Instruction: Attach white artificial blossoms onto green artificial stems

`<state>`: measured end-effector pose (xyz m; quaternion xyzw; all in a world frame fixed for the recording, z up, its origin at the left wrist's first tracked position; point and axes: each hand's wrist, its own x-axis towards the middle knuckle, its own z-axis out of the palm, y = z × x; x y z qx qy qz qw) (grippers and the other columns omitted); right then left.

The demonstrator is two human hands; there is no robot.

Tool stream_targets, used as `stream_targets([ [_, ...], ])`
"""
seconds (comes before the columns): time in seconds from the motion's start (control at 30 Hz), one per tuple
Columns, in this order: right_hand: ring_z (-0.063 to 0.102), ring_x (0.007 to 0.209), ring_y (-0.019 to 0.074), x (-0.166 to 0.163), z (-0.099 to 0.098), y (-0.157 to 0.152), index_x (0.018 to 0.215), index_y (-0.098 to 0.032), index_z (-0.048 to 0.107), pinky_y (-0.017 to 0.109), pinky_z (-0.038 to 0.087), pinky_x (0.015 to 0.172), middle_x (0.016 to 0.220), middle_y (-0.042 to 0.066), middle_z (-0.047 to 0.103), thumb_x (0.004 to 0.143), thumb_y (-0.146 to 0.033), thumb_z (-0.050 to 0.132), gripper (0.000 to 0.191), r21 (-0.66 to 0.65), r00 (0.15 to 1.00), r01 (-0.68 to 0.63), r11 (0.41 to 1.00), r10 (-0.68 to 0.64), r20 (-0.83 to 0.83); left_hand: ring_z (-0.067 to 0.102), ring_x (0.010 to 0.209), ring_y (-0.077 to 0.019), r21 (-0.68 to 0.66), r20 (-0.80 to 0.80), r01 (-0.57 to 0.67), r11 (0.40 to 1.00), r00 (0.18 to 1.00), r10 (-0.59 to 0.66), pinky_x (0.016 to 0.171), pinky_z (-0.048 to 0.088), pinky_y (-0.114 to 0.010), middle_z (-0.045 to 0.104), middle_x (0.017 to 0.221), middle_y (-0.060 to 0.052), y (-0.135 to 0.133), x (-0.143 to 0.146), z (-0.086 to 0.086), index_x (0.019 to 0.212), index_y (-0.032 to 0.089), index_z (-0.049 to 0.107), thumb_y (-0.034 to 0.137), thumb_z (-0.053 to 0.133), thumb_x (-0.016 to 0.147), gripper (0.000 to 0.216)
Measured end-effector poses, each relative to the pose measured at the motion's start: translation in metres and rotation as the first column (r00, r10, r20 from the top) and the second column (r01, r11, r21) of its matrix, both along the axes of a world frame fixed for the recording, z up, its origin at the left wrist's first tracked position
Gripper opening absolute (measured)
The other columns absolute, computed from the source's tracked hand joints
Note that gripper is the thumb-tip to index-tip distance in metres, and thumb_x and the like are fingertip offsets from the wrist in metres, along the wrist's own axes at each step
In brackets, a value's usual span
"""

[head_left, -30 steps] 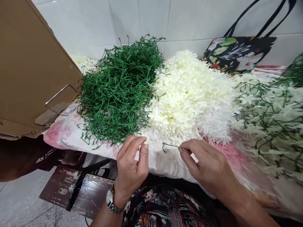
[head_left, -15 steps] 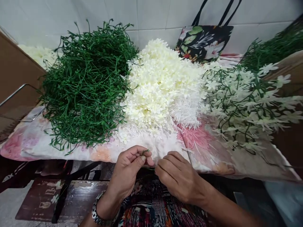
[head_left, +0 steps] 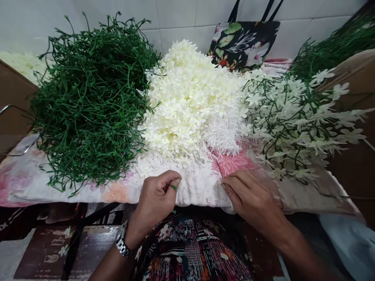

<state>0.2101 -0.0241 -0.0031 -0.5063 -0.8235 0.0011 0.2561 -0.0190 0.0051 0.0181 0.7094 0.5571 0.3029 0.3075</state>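
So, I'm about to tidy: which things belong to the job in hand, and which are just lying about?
Likely in the job:
thin green plastic stem, pinched in the left hand
tangled pile of green stems
heap of creamy-white artificial flowers
fine white strands
white flowers on green stems, right

Probably just lying about:
black floral-print bag
brown cardboard, far left

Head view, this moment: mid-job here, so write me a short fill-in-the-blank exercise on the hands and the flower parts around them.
1. The left hand holds a thin piece coloured ____.
2. The cream flower heap lies between the green stem pile and the white-flowered sprays on the ____ side of the view.
3. The metal watch is worn on the person's ____ wrist.
4. The flower-printed bag has straps coloured ____.

Missing words: green; right; left; black.
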Motion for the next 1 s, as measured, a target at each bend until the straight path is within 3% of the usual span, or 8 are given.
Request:
stream_targets([
  [0.17, 0.051, 0.069, 0.0153, -0.005, -0.007, -0.001, 0.082, -0.016, 0.056, 0.029, 0.040, 0.066, 0.072, 0.004, 0.055, 0.088, -0.013, 0.047, 0.011, 0.033, 0.994, 0.023, 0.999, -0.019, -0.109, 0.058, 0.063, -0.0144, 0.273, -0.297, 0.099, 0.957, 0.955, -0.014, 0.057, 0.042, -0.024, 0.064, 0.071, -0.004, 0.015, 0.006, -0.008, 0.083, 0.016, 0.064, 0.004, 0.040, 0.075, 0.028],
  [0.37, 0.052, 0.068, 0.0142, -0.009, -0.013, 0.002, 0.082, -0.016, 0.056, 0.028, 0.042, 0.064, 0.072, 0.004, 0.055, 0.087, -0.012, 0.049, 0.009, 0.035, 0.983, 0.008, 0.999, -0.002, -0.184, 0.048, 0.051, -0.0138, 0.222, -0.545, 0.182, 0.958, 0.838, -0.033, 0.044, 0.032, -0.025, 0.060, 0.069, -0.003, 0.030, 0.029, -0.005, 0.077, 0.016, 0.062, 0.002, 0.038, 0.074, 0.028],
  [0.47, 0.053, 0.068, 0.0129, -0.007, -0.013, 0.002, 0.083, -0.017, 0.055, 0.025, 0.044, 0.063, 0.072, 0.003, 0.055, 0.085, -0.010, 0.050, 0.009, 0.016, 0.964, 0.015, 1.000, -0.010, -0.265, 0.049, 0.056, -0.0128, 0.274, -0.308, 0.090, 0.957, 0.951, -0.001, 0.050, 0.036, -0.024, 0.057, 0.065, -0.002, 0.030, 0.025, -0.005, 0.071, 0.016, 0.061, 0.002, 0.041, 0.075, 0.025],
  [0.57, 0.054, 0.066, 0.0116, -0.006, -0.007, 0.002, 0.085, -0.018, 0.055, 0.023, 0.044, 0.060, 0.071, 0.002, 0.056, 0.084, -0.009, 0.050, 0.010, -0.021, 0.926, 0.024, 1.000, -0.030, -0.378, 0.049, 0.058, -0.0102, 0.186, 0.218, -0.089, 0.978, 0.975, 0.047, 0.053, 0.037, -0.021, 0.057, 0.064, 0.000, 0.025, 0.016, -0.003, 0.068, 0.016, 0.063, 0.008, 0.054, 0.074, 0.014],
  [0.67, 0.056, 0.066, 0.0110, -0.014, 0.005, 0.001, 0.085, -0.019, 0.055, 0.022, 0.045, 0.059, 0.073, 0.001, 0.058, 0.085, -0.012, 0.049, 0.009, -0.081, 0.868, 0.015, 0.997, -0.053, -0.494, 0.034, 0.041, -0.0036, -0.209, 0.683, -0.121, 0.970, 0.692, 0.233, 0.040, 0.026, -0.017, 0.051, 0.055, 0.004, 0.017, 0.015, -0.001, 0.066, 0.016, 0.066, 0.020, 0.069, 0.067, 0.005],
  [0.8, 0.054, 0.058, 0.0083, -0.038, 0.024, 0.002, 0.081, -0.020, 0.053, 0.019, 0.043, 0.053, 0.067, -0.002, 0.056, 0.086, -0.013, 0.049, 0.008, -0.103, 0.794, -0.093, 0.990, 0.011, -0.608, 0.018, 0.034, 0.0000, -0.508, 0.830, 0.103, 0.855, 0.322, 0.455, 0.037, 0.023, -0.014, 0.027, 0.039, 0.011, 0.005, 0.024, 0.000, 0.061, 0.016, 0.067, 0.024, 0.080, 0.055, 0.017],
  [0.9, 0.051, 0.056, 0.0080, -0.056, 0.032, 0.005, 0.080, -0.018, 0.053, 0.019, 0.042, 0.053, 0.064, -0.002, 0.054, 0.085, -0.012, 0.050, 0.008, -0.040, 0.776, -0.150, 0.988, 0.093, -0.623, 0.023, 0.033, -0.0003, -0.520, 0.846, 0.172, 0.837, 0.237, 0.477, 0.035, 0.024, -0.014, 0.032, 0.042, 0.010, -0.001, 0.028, -0.004, 0.058, 0.017, 0.066, 0.022, 0.081, 0.054, 0.016],
  [1.0, 0.051, 0.059, 0.0097, -0.066, 0.032, 0.008, 0.081, -0.015, 0.054, 0.022, 0.043, 0.055, 0.064, 0.000, 0.055, 0.085, -0.010, 0.050, 0.008, 0.004, 0.798, -0.157, 0.988, 0.129, -0.589, 0.031, 0.035, -0.0002, -0.486, 0.866, 0.196, 0.852, 0.235, 0.441, 0.035, 0.026, -0.014, 0.043, 0.052, 0.007, -0.005, 0.028, -0.007, 0.056, 0.017, 0.066, 0.022, 0.081, 0.054, 0.016],
])
